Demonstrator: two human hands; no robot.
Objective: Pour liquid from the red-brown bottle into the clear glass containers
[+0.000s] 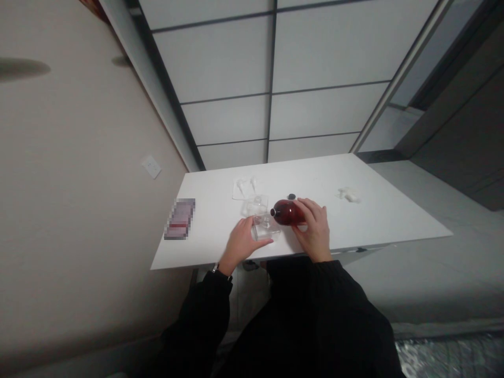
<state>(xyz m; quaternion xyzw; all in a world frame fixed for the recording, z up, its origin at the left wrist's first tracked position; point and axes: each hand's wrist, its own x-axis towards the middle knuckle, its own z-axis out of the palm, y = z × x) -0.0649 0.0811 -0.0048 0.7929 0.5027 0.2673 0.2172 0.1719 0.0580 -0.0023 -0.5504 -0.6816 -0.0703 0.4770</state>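
Observation:
My right hand (314,231) is closed around a dark red-brown bottle (287,212), tilted on its side with its uncapped mouth pointing left. Below and left of that mouth is a clear, square-based glass container (265,230), which my left hand (243,239) grips from its left side, thumb along the near edge. Just behind it stands a second clear container (257,203). A small black cap (292,197) lies on the table beyond the bottle. Whether liquid is leaving the bottle cannot be made out.
The white table (212,236) carries two white-tipped pieces (247,185) on a clear sheet at the back. A crumpled whitish item (348,195) lies at the right. A blurred-out flat object (180,219) sits at the left edge. Behind the table rises a panelled sliding door (232,68).

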